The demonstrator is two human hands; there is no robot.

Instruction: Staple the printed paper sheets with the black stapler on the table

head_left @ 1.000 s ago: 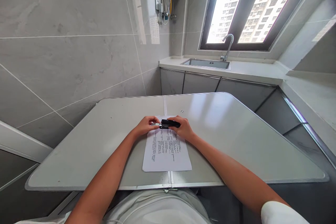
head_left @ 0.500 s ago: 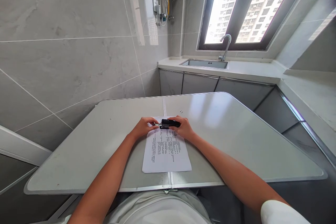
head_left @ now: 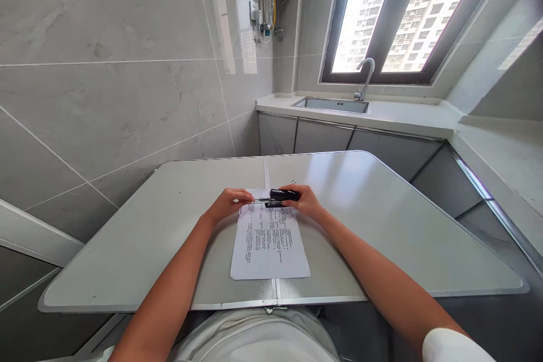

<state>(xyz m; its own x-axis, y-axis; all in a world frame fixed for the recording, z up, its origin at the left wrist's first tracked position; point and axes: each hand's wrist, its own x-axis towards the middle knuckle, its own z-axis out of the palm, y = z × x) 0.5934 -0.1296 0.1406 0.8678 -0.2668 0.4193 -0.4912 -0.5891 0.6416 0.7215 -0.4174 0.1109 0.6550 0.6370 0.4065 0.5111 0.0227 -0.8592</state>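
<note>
A printed sheet of paper (head_left: 268, 243) lies on the grey folding table (head_left: 373, 220), its near edge close to the table's front. A black stapler (head_left: 283, 195) is held just above the sheet's far edge. My right hand (head_left: 306, 203) is closed around the stapler's body. My left hand (head_left: 229, 203) pinches a thin metal part that sticks out of the stapler's left end; its fingers are closed. Both forearms reach in from the bottom of the view.
A tiled wall runs along the table's left side. Behind the table stands a counter with a sink (head_left: 333, 104) and tap (head_left: 365, 76) under a window. A small metal bit (head_left: 293, 181) lies on the table beyond the sheet.
My right hand has shifted the stapler slightly to the right, so more of the thin metal part shows between my two hands. The paper has not moved.
</note>
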